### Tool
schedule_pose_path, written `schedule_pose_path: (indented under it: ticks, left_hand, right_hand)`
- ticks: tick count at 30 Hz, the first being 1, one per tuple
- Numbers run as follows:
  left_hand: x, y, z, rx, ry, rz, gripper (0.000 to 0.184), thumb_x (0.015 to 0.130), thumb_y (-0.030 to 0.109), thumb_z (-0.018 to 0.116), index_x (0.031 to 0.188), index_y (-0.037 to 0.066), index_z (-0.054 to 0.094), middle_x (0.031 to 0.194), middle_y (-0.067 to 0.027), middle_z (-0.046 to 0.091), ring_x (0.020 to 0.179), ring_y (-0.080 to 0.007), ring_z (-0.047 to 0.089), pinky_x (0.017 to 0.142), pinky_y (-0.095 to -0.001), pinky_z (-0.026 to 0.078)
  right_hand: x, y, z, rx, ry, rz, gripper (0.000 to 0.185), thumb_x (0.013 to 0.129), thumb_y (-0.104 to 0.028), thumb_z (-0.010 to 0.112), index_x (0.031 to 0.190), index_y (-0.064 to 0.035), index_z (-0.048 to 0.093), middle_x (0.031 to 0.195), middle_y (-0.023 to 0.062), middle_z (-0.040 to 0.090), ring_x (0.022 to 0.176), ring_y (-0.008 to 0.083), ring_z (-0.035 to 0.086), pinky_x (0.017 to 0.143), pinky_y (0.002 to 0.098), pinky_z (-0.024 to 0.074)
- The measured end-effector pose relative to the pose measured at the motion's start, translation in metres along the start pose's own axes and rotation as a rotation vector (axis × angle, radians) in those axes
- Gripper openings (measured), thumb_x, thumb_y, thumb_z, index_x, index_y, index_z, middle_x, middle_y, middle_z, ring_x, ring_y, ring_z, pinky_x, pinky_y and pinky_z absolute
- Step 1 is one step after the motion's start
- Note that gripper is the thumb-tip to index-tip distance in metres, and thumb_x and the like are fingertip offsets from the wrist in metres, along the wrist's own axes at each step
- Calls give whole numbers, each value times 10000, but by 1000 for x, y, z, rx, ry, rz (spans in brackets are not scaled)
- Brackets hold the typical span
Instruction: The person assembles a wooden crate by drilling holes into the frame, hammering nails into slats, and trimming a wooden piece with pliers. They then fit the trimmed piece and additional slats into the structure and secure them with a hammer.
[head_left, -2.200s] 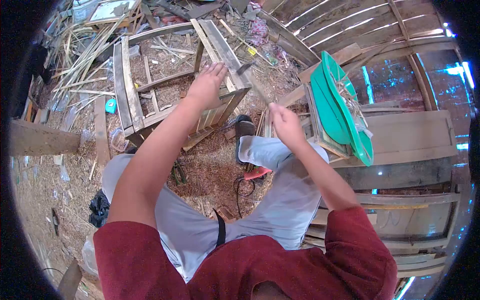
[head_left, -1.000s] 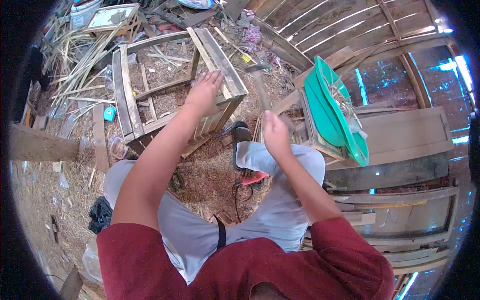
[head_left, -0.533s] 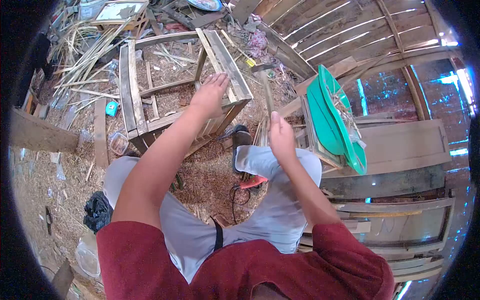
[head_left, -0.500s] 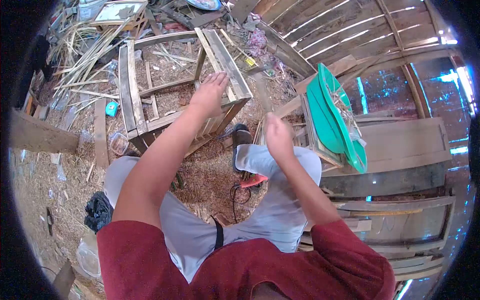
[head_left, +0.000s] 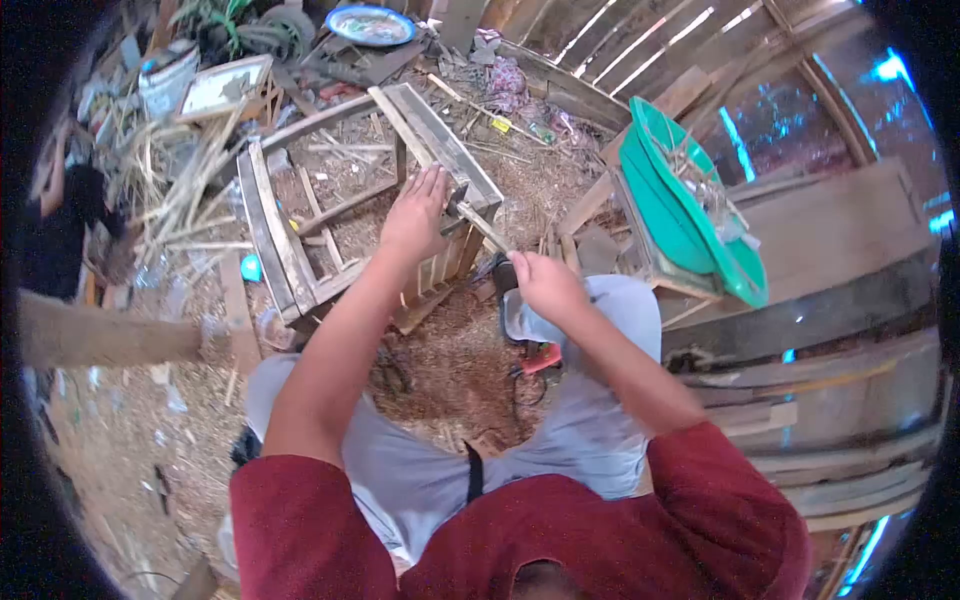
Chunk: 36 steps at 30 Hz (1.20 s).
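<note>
My left hand (head_left: 415,215) lies with its fingers spread on the near right corner of a wooden frame (head_left: 290,235) made of slats. In my right hand (head_left: 545,282) is the handle of a hammer (head_left: 484,226). The hammer's head is down at the frame's corner, close beside my left fingers. Whether the head touches the wood cannot be made out. Part of the corner is hidden behind my left hand.
A green basin (head_left: 672,215) with scraps in it rests on a wooden crate at the right. Near my right foot lies a red tool (head_left: 541,360) with a black cord. A blue-rimmed plate (head_left: 370,26) is at the back. At the far left is another person (head_left: 68,215).
The hammer has come down and left, from raised beside the frame to its corner, and my right hand moved with it. The view has shifted, bringing a person in at the left.
</note>
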<state>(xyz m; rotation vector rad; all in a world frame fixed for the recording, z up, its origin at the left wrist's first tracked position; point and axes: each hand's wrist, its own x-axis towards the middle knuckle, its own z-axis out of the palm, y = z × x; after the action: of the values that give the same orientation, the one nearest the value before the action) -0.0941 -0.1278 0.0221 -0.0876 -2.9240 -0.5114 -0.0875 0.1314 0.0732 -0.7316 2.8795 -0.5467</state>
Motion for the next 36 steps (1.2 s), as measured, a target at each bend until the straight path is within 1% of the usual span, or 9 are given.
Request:
schedule_pose_path:
  ticks: [4, 8, 11, 15, 21, 25, 28, 30, 36]
  left_hand:
    - [-11, -4, -3, 35, 25, -40, 1107, 738, 303, 856, 1573, -94, 247, 1635, -252, 338, 1526, -363, 339, 1274, -446, 264]
    - [-29, -15, 5, 7, 40, -7, 1073, 774, 369, 846, 1599, -5, 270, 1620, -294, 337, 1509, -426, 342, 1255, -485, 282]
    - [-43, -12, 3, 63, 40, 77, 1009, 799, 366, 824, 1622, 121, 295, 1622, -293, 335, 1502, -443, 345, 1246, -499, 288]
    - [-62, -3, -7, 129, -10, 98, 928, 861, 408, 769, 1633, 229, 289, 1663, -265, 270, 1539, -407, 301, 1247, -501, 284]
    - [-83, 13, -15, 220, -32, 53, 1067, 773, 402, 830, 1645, 195, 252, 1693, -210, 233, 1577, -389, 206, 1275, -542, 183]
    - [-93, 17, -18, 225, -98, 66, 1164, 746, 421, 838, 1659, 121, 181, 1709, -203, 188, 1585, -391, 180, 1274, -557, 164]
    - [-100, 17, -16, 157, -97, 66, 1188, 745, 436, 837, 1659, 91, 161, 1714, -203, 171, 1587, -394, 168, 1269, -564, 178]
    - [-104, 18, -17, 161, -88, 72, 1186, 751, 443, 833, 1657, 81, 160, 1714, -207, 170, 1587, -395, 168, 1264, -569, 191]
    - [-111, 27, -15, 198, -158, 31, 1099, 793, 456, 814, 1641, 67, 233, 1717, -196, 179, 1581, -395, 193, 1254, -582, 208]
  right_hand:
    - [0, 3, 13, 604, -137, 387, 537, 1116, -488, 366, 806, -99, 569, 619, -11, 498, 486, 140, 473, 467, 337, 404]
    - [-19, 16, 53, 1217, -93, 687, 470, 1096, -463, 401, 933, -60, 582, 616, 53, 506, 427, 215, 510, 407, 391, 438]
    - [-32, 24, 82, 1134, -6, 711, 340, 1105, -451, 406, 1007, -142, 508, 650, -22, 411, 458, 130, 387, 417, 342, 357]
    - [-52, 92, 163, 761, -300, 473, 310, 1029, -351, 532, 892, -74, 556, 661, 28, 511, 520, 198, 500, 453, 406, 401]
    - [-82, 106, 213, 572, -216, 403, 344, 976, -324, 580, 900, 5, 644, 689, 109, 598, 592, 245, 592, 519, 460, 467]
    - [-90, 87, 180, 247, -444, 148, 584, 986, -473, 534, 1020, 92, 678, 1039, 294, 698, 997, 469, 698, 894, 541, 550]
    - [-102, 48, 128, 97, -359, 65, 491, 1017, -468, 525, 1027, -12, 706, 986, 262, 692, 1034, 441, 687, 910, 576, 520]
    - [-99, 21, 90, 175, -311, 242, 550, 1009, -507, 533, 1082, 4, 724, 1180, 266, 703, 1136, 461, 656, 973, 600, 494]
    - [-79, 2, 48, 367, 56, 107, 436, 1015, -450, 563, 1032, -39, 705, 1054, 215, 674, 995, 404, 654, 877, 516, 515]
